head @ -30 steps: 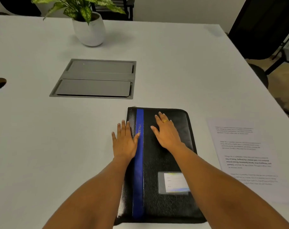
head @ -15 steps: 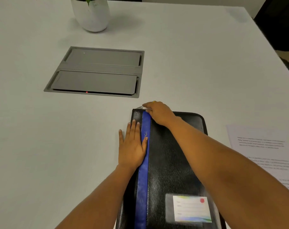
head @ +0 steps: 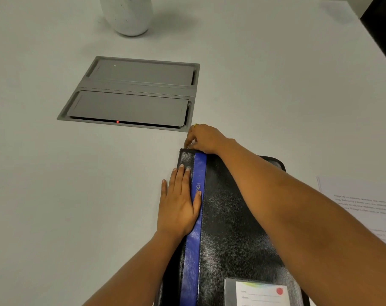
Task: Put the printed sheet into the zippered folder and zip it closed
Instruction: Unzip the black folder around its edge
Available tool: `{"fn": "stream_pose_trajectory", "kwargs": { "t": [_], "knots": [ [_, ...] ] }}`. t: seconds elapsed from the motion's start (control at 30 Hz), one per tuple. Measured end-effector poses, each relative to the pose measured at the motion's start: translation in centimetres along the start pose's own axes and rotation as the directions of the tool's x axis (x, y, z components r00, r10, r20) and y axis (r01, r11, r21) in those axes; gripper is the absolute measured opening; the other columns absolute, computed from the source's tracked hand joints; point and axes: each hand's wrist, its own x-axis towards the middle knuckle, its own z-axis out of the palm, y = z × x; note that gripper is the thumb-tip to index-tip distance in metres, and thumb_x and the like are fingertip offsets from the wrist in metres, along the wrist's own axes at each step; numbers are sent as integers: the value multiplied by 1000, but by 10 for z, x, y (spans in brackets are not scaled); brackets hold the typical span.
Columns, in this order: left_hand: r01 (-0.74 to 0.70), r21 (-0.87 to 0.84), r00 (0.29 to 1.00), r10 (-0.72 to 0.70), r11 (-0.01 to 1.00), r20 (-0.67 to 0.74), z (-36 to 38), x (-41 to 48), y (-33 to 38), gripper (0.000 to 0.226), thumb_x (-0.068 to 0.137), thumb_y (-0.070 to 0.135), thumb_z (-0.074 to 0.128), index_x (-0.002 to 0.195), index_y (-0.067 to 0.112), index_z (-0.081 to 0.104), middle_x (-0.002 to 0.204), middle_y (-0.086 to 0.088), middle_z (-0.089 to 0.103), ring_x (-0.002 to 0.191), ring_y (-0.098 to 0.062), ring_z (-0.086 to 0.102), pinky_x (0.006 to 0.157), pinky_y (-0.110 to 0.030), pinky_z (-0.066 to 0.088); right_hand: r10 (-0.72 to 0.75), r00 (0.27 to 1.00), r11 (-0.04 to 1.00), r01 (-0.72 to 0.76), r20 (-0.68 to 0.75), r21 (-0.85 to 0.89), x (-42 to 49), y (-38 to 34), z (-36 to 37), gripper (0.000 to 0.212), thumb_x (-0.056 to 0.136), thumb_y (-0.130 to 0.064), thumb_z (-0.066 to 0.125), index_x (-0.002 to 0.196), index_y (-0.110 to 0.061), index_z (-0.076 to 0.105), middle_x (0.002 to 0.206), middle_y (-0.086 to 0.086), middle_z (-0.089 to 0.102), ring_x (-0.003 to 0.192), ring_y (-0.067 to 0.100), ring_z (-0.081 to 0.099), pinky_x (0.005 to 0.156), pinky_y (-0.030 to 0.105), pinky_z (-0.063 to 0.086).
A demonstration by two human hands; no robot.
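Counted from the zippered folder (head: 236, 217) as landmark: 1 folder, 1 printed sheet (head: 368, 208), 2 bare hands, 1 white pot (head: 128, 15), 1 grey cable hatch (head: 132, 93) with 2 flaps, all on 1 white table (head: 55, 195).

Black with 1 blue stripe, lying flat and shut on the table; contents not visible. 1 clear pocket on its near cover, holding 1 card (head: 261, 294) with a red dot.

Left hand (head: 179, 204) spread flat, palm down, on the folder's left edge, fingers together over the black strip beside the blue stripe, little finger over the table. Right hand (head: 204, 139) at the folder's far left corner, fingertips bunched in a pinch on something small and metallic there, too small to name with certainty; forearm crossing over the cover.

Printed sheet outside the folder, flat on the table to the folder's right, partly cut by the frame edge.

Hatch just beyond the folder's far left corner, 1 red light at its near slot. Pot well beyond the hatch.
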Motion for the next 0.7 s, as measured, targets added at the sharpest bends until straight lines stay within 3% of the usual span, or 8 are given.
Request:
{"fn": "stream_pose_trajectory", "kwargs": {
  "t": [0.07, 0.2, 0.43, 0.7],
  "knots": [
    [2, 15, 1000, -2, 1000, 7, 0, 0, 0, 67, 91, 50, 14, 149, 17, 13, 159, 0, 9, 146, -16, 6, 118, -38, 3, -14, 1000, 1000, 14, -27, -9, 0, 0, 1, 16, 84, -13, 60, 94, -15, 71, 114, 7, 60, 100, 23, 56, 77, 30, 41],
    [6, 39, 1000, -6, 999, 17, 2, 1, -1, 64, 95, 47, 21, 150, 19, 5, 159, 1, 1, 147, -17, -1, 116, -35, -5, -35, 998, 999, 34, -59, -10, -3, 2, 4, 16, 83, -9, 59, 92, -12, 71, 104, 8, 66, 95, 23, 58, 73, 27, 39],
    [28, 68, 999, -30, 997, 23, 0, 0, 0, 65, 95, 48, 24, 150, 18, 5, 159, 1, 2, 147, -18, 1, 117, -37, -3, -90, 995, 994, 87, -46, -61, -10, 16, -2, 15, 83, -10, 58, 92, -10, 70, 97, 8, 65, 91, 23, 57, 71, 26, 35],
    [76, 148, 997, -78, 986, 7, 2, 0, 1, 65, 94, 52, 20, 150, 21, 8, 159, 3, 6, 146, -21, 9, 115, -41, -3, -134, 991, 985, 130, -23, -111, -14, 19, -2, 16, 85, -11, 56, 95, -10, 69, 98, 9, 65, 92, 23, 57, 77, 31, 41]
  ]
}}
